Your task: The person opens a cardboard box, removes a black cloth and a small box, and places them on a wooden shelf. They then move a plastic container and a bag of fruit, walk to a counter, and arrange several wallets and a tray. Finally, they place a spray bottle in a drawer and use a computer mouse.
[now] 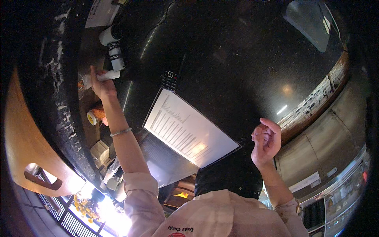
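My left hand [102, 84] reaches onto a narrow shelf at the left, its fingers at a white cylindrical item [111, 75]; whether they grip it is unclear. Close by are white cylinders with black patterned bands [116, 51]. Bent fingers and nothing visible between them mark my right hand [266, 142], raised near the dark counter's right edge. Between my arms a printed sheet in a clear cover [189, 130] lies tilted on the dark counter [225, 83]. A black remote or keypad [169, 80] touches or nearly touches its upper corner.
An orange-brown container with a pale lid [91, 118] and a stack of pale napkins or paper [100, 152] stand along the left shelf. A black cable [162, 19] crosses the counter's top. A grey translucent panel [311, 25] lies top right. Metal cabinet fronts [308, 148] stand at the right.
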`<state>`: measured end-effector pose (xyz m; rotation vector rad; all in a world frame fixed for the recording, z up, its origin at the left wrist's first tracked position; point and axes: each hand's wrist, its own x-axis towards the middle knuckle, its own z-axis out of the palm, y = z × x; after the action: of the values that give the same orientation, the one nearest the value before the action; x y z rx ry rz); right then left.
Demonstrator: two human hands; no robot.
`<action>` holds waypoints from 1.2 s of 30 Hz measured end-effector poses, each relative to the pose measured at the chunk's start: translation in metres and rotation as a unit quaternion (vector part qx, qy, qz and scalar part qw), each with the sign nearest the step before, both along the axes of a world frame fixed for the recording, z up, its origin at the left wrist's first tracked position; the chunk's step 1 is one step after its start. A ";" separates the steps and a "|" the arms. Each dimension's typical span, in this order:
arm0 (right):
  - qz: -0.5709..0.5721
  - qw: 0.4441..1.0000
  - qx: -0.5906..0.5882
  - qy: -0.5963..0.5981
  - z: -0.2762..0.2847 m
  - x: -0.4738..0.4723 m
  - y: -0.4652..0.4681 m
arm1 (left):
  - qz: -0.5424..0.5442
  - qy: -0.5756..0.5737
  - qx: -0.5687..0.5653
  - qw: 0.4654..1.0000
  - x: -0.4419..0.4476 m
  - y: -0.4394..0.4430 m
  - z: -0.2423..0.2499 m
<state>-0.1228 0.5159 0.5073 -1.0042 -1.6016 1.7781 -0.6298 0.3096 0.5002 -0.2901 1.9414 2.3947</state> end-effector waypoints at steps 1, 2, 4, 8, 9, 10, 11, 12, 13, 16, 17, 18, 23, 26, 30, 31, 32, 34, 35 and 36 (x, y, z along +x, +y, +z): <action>-0.001 1.000 0.003 -0.013 0.001 0.001 -0.001 | -0.021 0.023 0.007 0.999 -0.001 0.000 0.001; -0.005 1.000 0.006 -0.016 0.001 0.002 -0.001 | -0.013 0.040 0.013 0.999 -0.003 0.001 0.001; -0.019 1.000 -0.008 -0.019 0.003 0.005 -0.003 | -0.004 0.060 0.035 0.998 -0.009 0.002 0.002; -0.050 0.998 -0.018 -0.031 0.005 0.014 -0.005 | -0.003 0.066 0.039 0.997 -0.023 0.001 0.001; -0.052 0.997 -0.012 -0.050 0.006 0.016 -0.005 | -0.018 0.070 0.034 0.997 -0.024 0.002 0.001; -0.060 0.996 -0.007 -0.059 0.006 0.018 -0.006 | 0.001 0.099 -0.003 0.995 -0.024 0.002 0.001; -0.068 0.995 -0.009 -0.072 0.006 0.020 -0.005 | 0.006 0.132 -0.034 0.991 -0.020 0.002 0.002; -0.077 0.995 -0.024 -0.058 0.006 0.022 -0.005 | 0.044 0.135 -0.059 0.988 -0.015 0.005 0.004; -0.081 0.995 -0.024 -0.061 0.006 0.023 -0.004 | 0.034 0.158 -0.086 0.983 -0.009 0.007 0.006; -0.082 0.994 -0.035 -0.064 0.005 0.026 -0.001 | 0.112 0.212 -0.182 0.954 0.030 0.012 0.015; -0.079 0.995 -0.032 -0.060 0.005 0.027 0.000 | 0.110 0.224 -0.261 0.932 0.044 0.013 0.022; -0.077 0.995 -0.029 -0.047 0.004 0.027 0.001 | 0.090 0.255 -0.334 0.903 0.059 0.015 0.028; -0.076 0.995 -0.047 -0.039 0.005 0.029 0.006 | 0.056 0.295 -0.384 0.873 0.106 0.053 0.034; -0.069 0.995 -0.040 -0.053 0.006 0.034 0.009 | -0.003 0.281 -0.289 0.915 0.112 0.093 0.034; -0.090 0.993 -0.036 -0.061 0.008 0.043 0.015 | -0.086 0.207 -0.290 0.930 0.086 0.154 0.040; -0.098 0.992 -0.038 -0.063 0.009 0.046 0.016 | -0.096 0.194 -0.323 0.921 0.072 0.171 0.039; -0.113 0.989 -0.054 -0.075 0.010 0.049 0.017 | -0.126 0.182 -0.358 0.907 0.051 0.187 0.043; -0.134 0.986 -0.055 -0.082 0.012 0.057 0.020 | -0.142 0.172 -0.404 0.887 0.017 0.213 0.039; -0.144 0.985 -0.060 -0.076 0.013 0.061 0.022 | -0.117 0.151 -0.426 0.884 0.002 0.223 0.034; -0.152 0.982 -0.053 -0.103 0.015 0.067 0.024 | -0.101 0.152 -0.430 0.884 -0.012 0.231 0.029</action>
<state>-0.0557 0.5394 0.5220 -1.4401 -1.3896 1.6052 -0.6417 0.5404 0.5288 0.2853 2.8957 1.3698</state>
